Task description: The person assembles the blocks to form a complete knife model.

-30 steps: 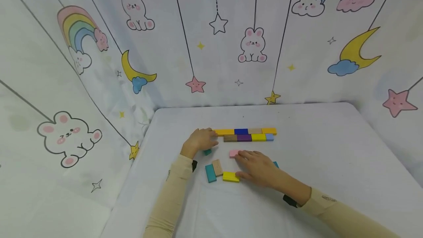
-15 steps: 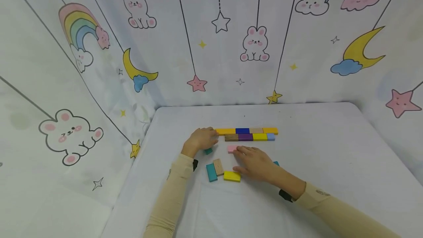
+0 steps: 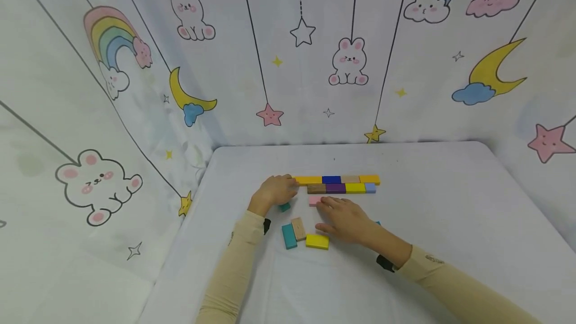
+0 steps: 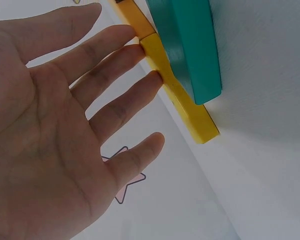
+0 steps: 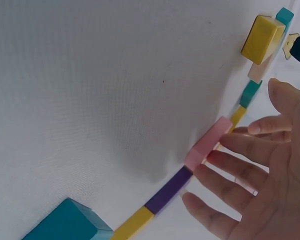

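Pink block [image 3: 314,201] is seen mid-frame, just below the double row [image 3: 335,188]. It's touched, not gripped, by right hand [image 3: 344,218], fingers extended, slightly spread; contact looks meant for nudging. Row's upper-left end is touched by left hand [image 3: 275,191], fingers straight and spread, probably so the row is steadied. Green block [image 3: 285,207] is part-hidden under that hand. Lower centre is occupied by teal block [image 3: 289,236], beige block [image 3: 298,229], yellow block [image 3: 317,241].

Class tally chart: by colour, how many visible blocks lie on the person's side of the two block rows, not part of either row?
Blue-green blocks: 3
Plain wood block: 1
Yellow block: 1
Pink block: 1
Total: 6
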The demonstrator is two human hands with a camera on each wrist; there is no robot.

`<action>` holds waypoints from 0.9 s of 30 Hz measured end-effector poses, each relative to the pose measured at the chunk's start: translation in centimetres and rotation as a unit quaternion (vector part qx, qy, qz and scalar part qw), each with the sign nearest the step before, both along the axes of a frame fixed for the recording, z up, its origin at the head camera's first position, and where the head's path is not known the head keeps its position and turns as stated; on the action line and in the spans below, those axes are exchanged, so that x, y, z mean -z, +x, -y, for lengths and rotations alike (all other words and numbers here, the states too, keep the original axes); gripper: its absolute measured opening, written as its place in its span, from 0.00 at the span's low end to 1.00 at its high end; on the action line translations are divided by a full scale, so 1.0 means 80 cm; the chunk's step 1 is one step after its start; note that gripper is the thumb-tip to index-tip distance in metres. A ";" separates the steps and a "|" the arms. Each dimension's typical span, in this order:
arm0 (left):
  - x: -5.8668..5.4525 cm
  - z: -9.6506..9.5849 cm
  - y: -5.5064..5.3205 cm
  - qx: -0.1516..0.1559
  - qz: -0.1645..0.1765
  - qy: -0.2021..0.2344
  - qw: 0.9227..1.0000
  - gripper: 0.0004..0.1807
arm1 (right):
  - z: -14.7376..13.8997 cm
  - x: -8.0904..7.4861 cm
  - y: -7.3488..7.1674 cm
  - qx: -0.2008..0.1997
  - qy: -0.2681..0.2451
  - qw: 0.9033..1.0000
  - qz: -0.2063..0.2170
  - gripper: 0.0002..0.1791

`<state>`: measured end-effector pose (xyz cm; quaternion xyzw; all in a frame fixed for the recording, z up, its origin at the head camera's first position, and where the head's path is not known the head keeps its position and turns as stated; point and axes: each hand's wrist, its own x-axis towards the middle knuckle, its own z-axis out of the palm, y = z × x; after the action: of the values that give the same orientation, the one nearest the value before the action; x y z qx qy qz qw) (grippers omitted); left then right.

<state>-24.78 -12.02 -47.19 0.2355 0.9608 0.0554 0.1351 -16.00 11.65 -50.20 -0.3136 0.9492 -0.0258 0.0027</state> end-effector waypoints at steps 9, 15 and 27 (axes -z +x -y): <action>-0.002 0.002 0.002 0.003 -0.001 0.002 1.000 0.21 | 0.006 -0.001 -0.005 0.011 0.013 1.000 0.012 0.39; -0.004 0.001 0.003 0.001 0.003 0.007 1.000 0.21 | 0.009 -0.006 -0.007 0.012 0.011 1.000 0.018 0.39; -0.004 0.003 0.004 0.004 0.000 0.012 1.000 0.21 | 0.013 -0.004 -0.013 0.023 0.016 0.999 0.030 0.40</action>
<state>-24.48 -12.28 -46.88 0.2412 0.9590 0.0665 0.1328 -17.01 10.65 -49.86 -0.2907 0.9559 -0.0202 0.0360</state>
